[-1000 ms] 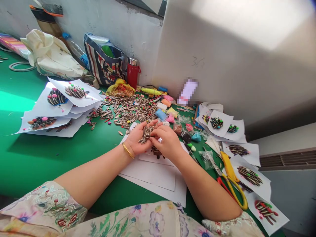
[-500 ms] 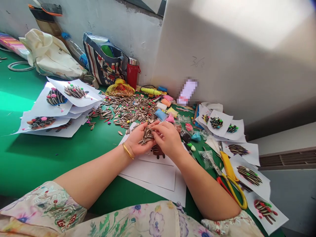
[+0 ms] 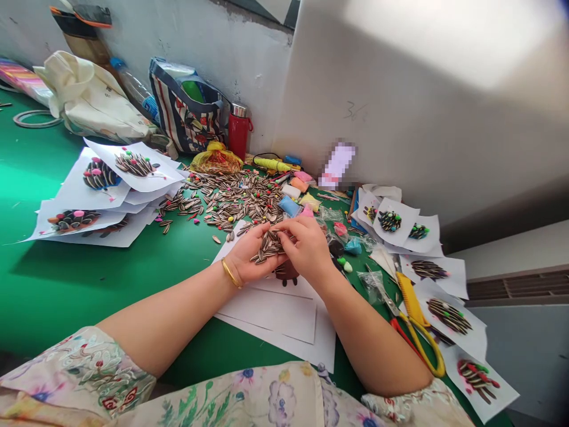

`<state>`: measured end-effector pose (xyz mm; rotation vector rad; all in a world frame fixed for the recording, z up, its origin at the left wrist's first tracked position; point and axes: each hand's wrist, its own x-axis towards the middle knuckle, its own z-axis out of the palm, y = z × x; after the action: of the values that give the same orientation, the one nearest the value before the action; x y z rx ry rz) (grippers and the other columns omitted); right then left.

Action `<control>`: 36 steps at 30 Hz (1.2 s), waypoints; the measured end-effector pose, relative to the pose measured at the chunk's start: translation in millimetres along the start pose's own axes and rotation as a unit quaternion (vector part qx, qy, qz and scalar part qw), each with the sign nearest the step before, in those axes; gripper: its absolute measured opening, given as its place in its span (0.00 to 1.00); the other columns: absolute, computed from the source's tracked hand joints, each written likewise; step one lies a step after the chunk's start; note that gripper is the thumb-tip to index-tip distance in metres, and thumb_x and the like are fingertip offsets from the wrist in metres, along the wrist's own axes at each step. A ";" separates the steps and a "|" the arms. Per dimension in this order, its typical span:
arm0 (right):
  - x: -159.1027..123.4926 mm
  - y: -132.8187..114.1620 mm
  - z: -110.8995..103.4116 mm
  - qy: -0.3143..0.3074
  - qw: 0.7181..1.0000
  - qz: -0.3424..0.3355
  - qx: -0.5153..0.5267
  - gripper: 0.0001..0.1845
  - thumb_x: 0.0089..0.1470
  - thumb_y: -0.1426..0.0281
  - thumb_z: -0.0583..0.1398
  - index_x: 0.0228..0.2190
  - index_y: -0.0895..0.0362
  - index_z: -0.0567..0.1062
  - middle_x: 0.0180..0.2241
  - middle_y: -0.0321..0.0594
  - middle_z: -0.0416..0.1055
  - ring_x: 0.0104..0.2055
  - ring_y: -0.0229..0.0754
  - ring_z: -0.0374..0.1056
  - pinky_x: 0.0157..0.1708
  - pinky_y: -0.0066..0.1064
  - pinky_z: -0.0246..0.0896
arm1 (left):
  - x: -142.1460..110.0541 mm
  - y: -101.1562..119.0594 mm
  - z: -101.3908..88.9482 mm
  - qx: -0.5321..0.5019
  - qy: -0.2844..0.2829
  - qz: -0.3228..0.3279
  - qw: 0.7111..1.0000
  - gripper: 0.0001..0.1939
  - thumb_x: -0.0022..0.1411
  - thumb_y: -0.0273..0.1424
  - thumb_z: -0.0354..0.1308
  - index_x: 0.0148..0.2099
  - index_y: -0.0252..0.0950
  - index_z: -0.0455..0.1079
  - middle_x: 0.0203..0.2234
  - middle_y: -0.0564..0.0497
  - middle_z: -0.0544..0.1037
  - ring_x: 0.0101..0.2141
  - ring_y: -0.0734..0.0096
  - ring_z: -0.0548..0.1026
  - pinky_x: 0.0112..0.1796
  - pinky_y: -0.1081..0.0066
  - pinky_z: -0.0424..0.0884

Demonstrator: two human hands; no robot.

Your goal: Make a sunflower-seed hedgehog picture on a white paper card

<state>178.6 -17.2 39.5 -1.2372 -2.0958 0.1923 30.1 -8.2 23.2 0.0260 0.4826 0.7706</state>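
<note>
Palm up and cupped, my left hand (image 3: 249, 254) holds a small heap of striped sunflower seeds (image 3: 265, 248). My right hand (image 3: 310, 249) reaches over from the right, its thumb and fingers pinched together at the heap; its fingertips are on the seeds. Below both hands lies a white sheet with a brown clay hedgehog (image 3: 287, 274), partly covered by my hands, with small dark feet and a few seeds on its body. More white paper (image 3: 280, 317) is stacked under it.
Loose sunflower seeds (image 3: 242, 196) spread beyond my hands. Coloured clay packets (image 3: 290, 206) lie to their right. Yellow-handled scissors (image 3: 420, 338) rest by my right forearm. Finished seed pictures (image 3: 133, 166) stand left, others (image 3: 448, 317) right. A red flask (image 3: 239, 133) is at the back.
My right hand has shifted slightly, its pinched fingers working over the seeds in my left palm. My left hand has tilted a little to the right; the seeds stay in it.
</note>
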 end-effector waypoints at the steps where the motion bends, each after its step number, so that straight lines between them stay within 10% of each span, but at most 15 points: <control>1: 0.2 0.8 -1.3 0.001 1.000 0.003 -0.004 0.10 0.61 0.73 0.58 0.40 0.52 0.80 0.37 0.42 0.73 0.43 0.46 0.68 0.47 0.39 0.62 | 0.5 -0.1 -0.8 0.009 -0.001 0.003 1.000 0.17 0.71 0.35 0.45 0.37 0.33 0.72 0.29 0.45 0.81 0.33 0.63 0.81 0.42 0.63 0.78; 21: 0.2 3.8 0.6 -0.004 1.000 -0.017 0.016 0.11 0.60 0.76 0.58 0.38 0.51 0.80 0.37 0.40 0.74 0.44 0.45 0.68 0.47 0.38 0.62 | 0.8 0.1 -1.8 0.025 -0.031 0.006 0.999 0.26 0.75 0.42 0.39 0.36 0.32 0.73 0.29 0.44 0.81 0.32 0.65 0.80 0.40 0.66 0.78; 36: -4.6 19.6 -21.4 -0.095 0.994 0.042 0.035 0.13 0.63 0.72 0.53 0.41 0.53 0.78 0.38 0.42 0.75 0.43 0.46 0.69 0.42 0.37 0.63 | 3.8 17.6 -10.3 0.002 -0.005 0.108 0.994 0.25 0.75 0.41 0.38 0.55 0.32 0.70 0.48 0.40 0.79 0.49 0.57 0.78 0.49 0.59 0.75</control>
<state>207.4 -14.9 44.7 -1.3095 -2.1799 0.4327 16.4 5.5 15.8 0.0874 0.4758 0.9805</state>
